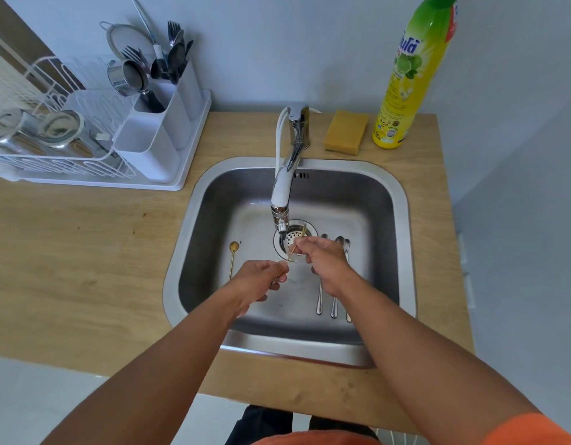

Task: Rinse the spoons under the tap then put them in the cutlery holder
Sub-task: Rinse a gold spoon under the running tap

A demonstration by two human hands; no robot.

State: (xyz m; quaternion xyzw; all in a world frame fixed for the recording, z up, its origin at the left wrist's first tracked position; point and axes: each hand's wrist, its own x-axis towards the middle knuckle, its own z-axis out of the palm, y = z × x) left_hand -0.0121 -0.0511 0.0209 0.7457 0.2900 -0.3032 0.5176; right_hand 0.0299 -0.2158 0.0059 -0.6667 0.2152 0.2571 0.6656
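Note:
Both hands are over the steel sink (403, 220), just below the tap spout (282, 200). My left hand (258, 281) and my right hand (322, 258) each pinch a thin gold spoon (292, 250) held slanted between them above the drain (293, 240). A second gold spoon (232, 258) lies on the sink floor at the left. Three silver spoons (334, 303) lie side by side on the sink floor at the right, partly hidden by my right wrist. The white cutlery holder (155, 130) stands at the back left with forks and spoons in it.
A white dish rack (52, 149) with glasses sits left of the holder on the wooden counter (85, 252). A yellow sponge (345, 131) and a green-yellow dish soap bottle (409, 78) stand behind the sink, right of the tap.

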